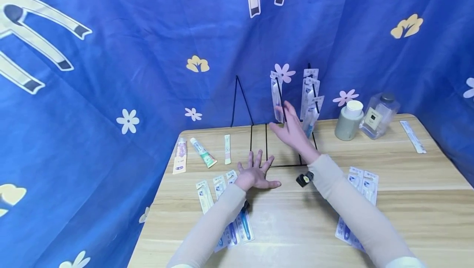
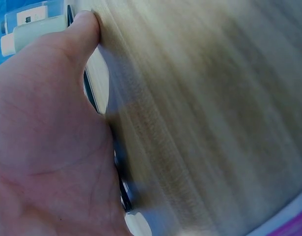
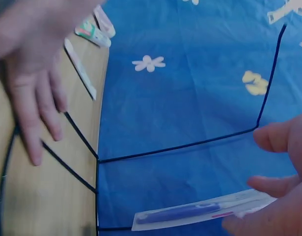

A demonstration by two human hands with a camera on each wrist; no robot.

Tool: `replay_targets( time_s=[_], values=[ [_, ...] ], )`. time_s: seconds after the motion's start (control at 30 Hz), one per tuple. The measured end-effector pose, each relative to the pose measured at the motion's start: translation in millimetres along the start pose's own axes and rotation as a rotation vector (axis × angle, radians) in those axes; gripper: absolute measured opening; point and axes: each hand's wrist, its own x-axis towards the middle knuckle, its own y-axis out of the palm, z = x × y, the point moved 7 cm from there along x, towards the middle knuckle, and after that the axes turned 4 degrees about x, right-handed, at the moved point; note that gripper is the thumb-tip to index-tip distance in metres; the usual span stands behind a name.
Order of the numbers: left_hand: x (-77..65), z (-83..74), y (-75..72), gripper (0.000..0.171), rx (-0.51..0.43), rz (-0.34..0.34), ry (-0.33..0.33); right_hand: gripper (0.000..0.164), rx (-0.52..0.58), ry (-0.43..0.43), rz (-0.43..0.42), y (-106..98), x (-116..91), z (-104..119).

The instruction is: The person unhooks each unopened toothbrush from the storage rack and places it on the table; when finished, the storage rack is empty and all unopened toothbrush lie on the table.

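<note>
A black wire display rack (image 1: 285, 165) stands at the back of the table. My left hand (image 1: 255, 175) rests with spread fingers at its front left, and the left wrist view shows the palm and thumb close up. My right hand (image 1: 290, 126) is raised inside the rack, its fingers apart, beside a packaged toothbrush (image 1: 275, 95) hanging from a middle hook. In the right wrist view the fingers are close to this toothbrush pack (image 3: 180, 212); whether they touch it is unclear. More packaged toothbrushes (image 1: 311, 83) hang on the hooks to the right.
Packaged toothbrushes (image 1: 244, 225) lie at left, others (image 1: 369, 185) at right under my forearm. Left rear are a purple tube (image 1: 181, 155), a green-white toothpaste tube (image 1: 203, 153) and a slim packet (image 1: 227, 149). Right rear stand a grey-green bottle (image 1: 349, 122) and clear bottle (image 1: 379, 116).
</note>
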Motion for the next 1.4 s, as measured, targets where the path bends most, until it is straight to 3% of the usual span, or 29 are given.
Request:
replay_targets(
  time_s=[0.23, 0.4, 0.57, 0.67, 0.77, 1.03, 1.2, 1.4],
  values=[
    [-1.2, -6.2, 3.2, 0.102, 0.015, -0.018, 0.006, 0.052, -0.002, 0.079, -0.088, -3, 32, -13],
    [-4.7, -9.6, 4.7, 0.103, 0.015, -0.025, 0.011, 0.044, -0.029, 0.025, -0.150, -8, 36, -18],
    [-4.4, -9.0, 5.5, 0.102, 0.002, -0.021, 0.008, 0.029, -0.038, -0.084, -0.238, -13, 26, -9],
    [-2.9, -7.0, 4.3, 0.102, 0.001, -0.028, 0.002, 0.021, -0.021, -0.171, -0.284, -19, 14, 4],
    [-2.0, -4.5, 2.6, 0.102, 0.000, -0.027, -0.009, 0.018, 0.002, -0.212, -0.277, -23, -2, 15],
    [-3.2, 0.9, -0.6, 0.103, -0.005, -0.013, -0.018, 0.019, 0.037, -0.172, -0.176, -26, -54, 28],
    [-1.5, -0.5, 0.1, 0.101, -0.006, -0.004, -0.008, 0.023, 0.009, -0.210, -0.187, -44, -99, 28],
    [-2.8, -0.9, -2.7, 0.101, -0.009, -0.012, 0.007, 0.027, 0.010, -0.141, -0.228, -82, -146, 5]
  ],
)
